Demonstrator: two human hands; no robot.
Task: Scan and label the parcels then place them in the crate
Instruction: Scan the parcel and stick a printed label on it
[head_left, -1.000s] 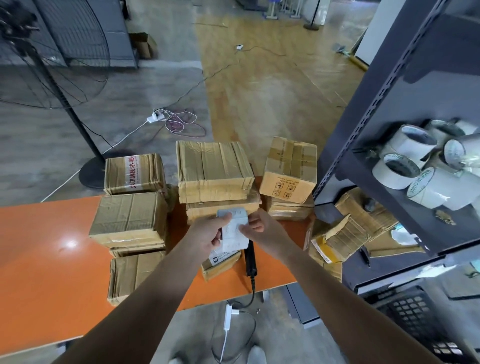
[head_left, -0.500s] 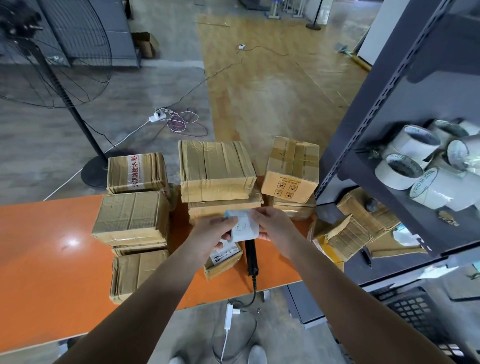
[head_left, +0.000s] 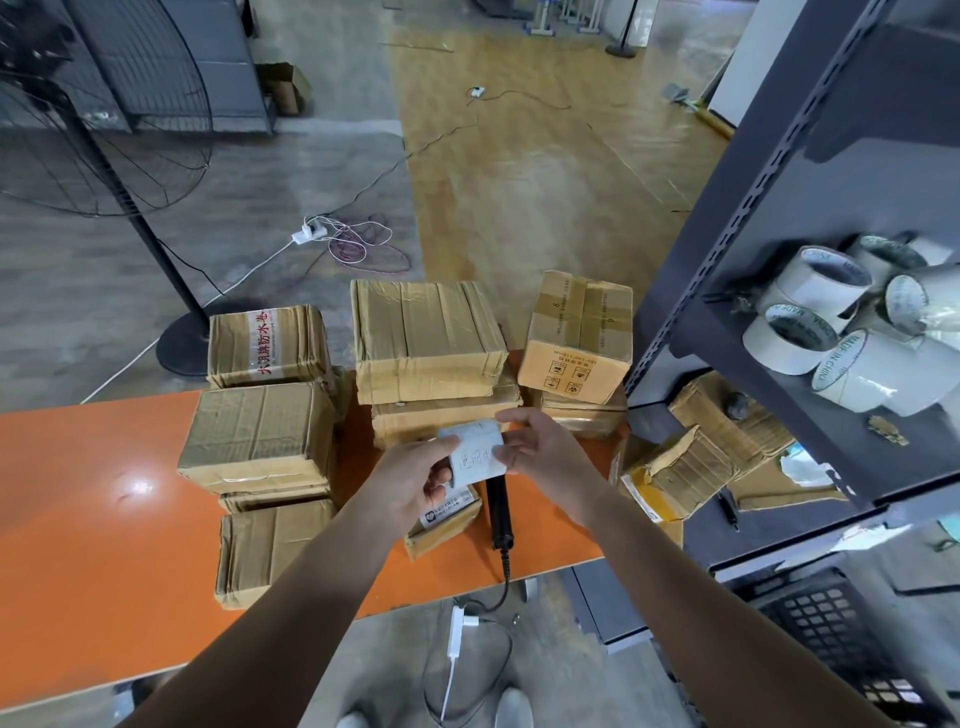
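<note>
Centrally, the left hand (head_left: 415, 478) and right hand (head_left: 540, 452) both pinch a white shipping label (head_left: 475, 452) above the small taped parcel (head_left: 441, 525). Curling loose, it could stick to itself or land crooked.

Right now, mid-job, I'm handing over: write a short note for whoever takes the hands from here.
Left hand: pinches the label by its left edge.
Right hand: pinches the label's right edge. The label is held in the air above the small parcel.
Scanner: lies on the table, just right of that parcel.
Stacks of parcels stand behind and to the left. The crate is low on the right.
Done: label in hand. Whether the parcel was scanned cannot be told.
Left: stick the label on, put the parcel in the crate, then work through the stacks.
</note>
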